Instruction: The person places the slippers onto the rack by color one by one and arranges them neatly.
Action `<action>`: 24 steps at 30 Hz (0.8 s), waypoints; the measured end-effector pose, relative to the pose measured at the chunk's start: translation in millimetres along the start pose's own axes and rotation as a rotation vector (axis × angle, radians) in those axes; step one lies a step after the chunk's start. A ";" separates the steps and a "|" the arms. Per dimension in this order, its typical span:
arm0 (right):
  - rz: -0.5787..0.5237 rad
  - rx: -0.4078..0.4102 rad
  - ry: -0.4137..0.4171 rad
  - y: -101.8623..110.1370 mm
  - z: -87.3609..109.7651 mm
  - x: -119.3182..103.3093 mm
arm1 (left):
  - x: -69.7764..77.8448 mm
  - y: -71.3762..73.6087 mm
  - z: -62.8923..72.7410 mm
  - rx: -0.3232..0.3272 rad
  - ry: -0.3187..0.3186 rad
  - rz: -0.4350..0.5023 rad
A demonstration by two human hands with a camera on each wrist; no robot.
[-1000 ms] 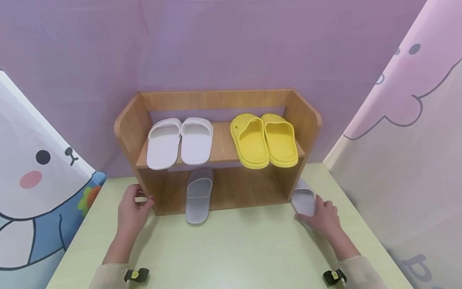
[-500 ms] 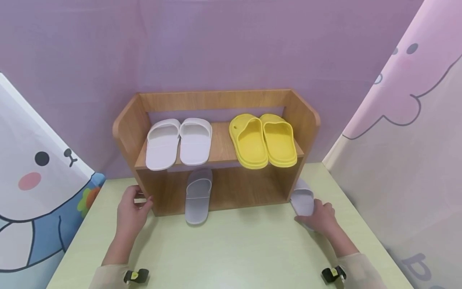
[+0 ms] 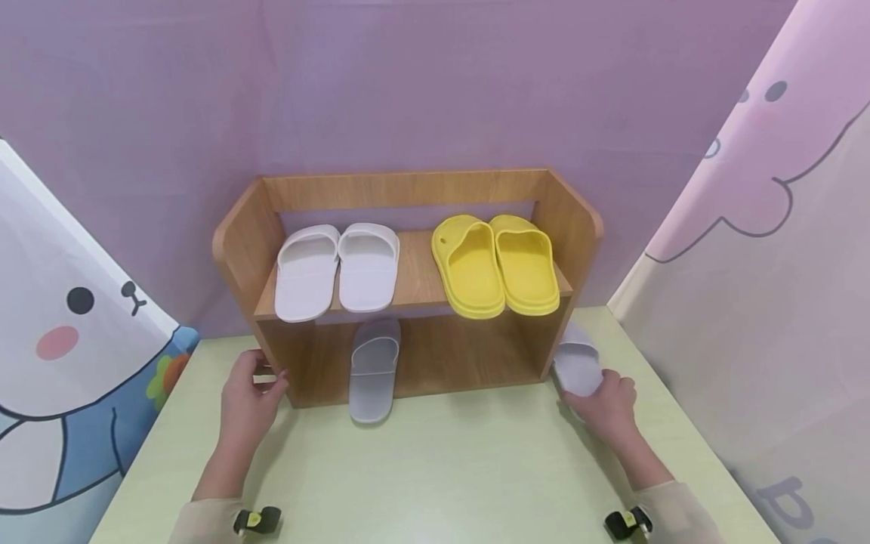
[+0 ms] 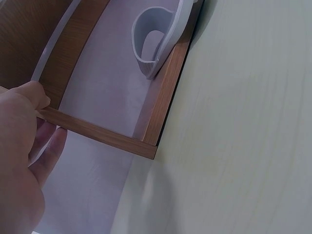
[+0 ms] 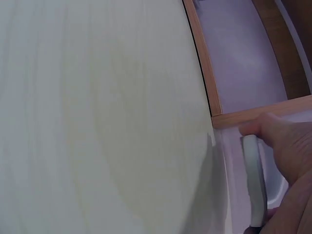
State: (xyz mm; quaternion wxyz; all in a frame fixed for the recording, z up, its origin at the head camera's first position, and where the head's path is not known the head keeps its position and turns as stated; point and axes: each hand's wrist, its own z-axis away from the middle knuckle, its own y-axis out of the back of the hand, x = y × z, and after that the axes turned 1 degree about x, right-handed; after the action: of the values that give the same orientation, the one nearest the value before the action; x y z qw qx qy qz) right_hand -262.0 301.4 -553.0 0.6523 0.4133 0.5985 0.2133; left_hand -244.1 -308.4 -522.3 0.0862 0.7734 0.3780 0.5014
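Note:
My left hand grips the front edge of the left side panel of a small wooden shoe rack, thumb inside and fingers outside in the left wrist view. Beside the rack's right panel, my right hand holds a light grey slipper by its heel end. That slipper is tilted, with a shadow beneath it on the table. Its toe is partly hidden behind the panel. A matching grey slipper lies on the lower shelf, left of the middle, its heel jutting past the front edge.
On the upper shelf stand two white slippers at the left and two yellow clogs at the right. The rack sits on a pale table against a purple backdrop. Cartoon-printed sheets flank both sides.
The grey slipper in my right hand has shifted slightly right and tipped, with its heel end rising off the table. My left hand has stayed on the side panel.

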 end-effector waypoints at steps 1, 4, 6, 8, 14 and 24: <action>-0.014 0.021 0.005 -0.1 0.0 -0.8 | -0.1 0.0 0.1 -0.001 0.001 0.000; -0.051 0.075 0.015 -0.3 0.2 -3.0 | -0.2 -0.1 0.3 0.000 0.004 0.000; -0.069 0.108 0.012 -0.9 0.1 -4.2 | 0.0 -0.1 0.3 0.000 0.006 0.004; -0.090 0.145 0.008 -1.5 -0.2 -5.1 | 0.3 -0.1 0.4 -0.001 0.006 0.006; -0.183 0.280 0.043 -2.6 -0.3 -10.0 | 0.6 0.3 0.9 -0.002 0.004 0.001; -0.349 0.422 0.091 -6.6 -1.1 -14.4 | 0.5 0.4 0.4 -0.004 0.001 -0.003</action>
State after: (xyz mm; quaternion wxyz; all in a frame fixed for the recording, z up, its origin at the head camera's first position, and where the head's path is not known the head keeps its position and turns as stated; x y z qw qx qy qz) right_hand -267.3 286.9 -549.4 0.5511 0.4207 0.7205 -0.0134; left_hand -243.4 -308.3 -521.9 0.0881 0.7723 0.3785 0.5025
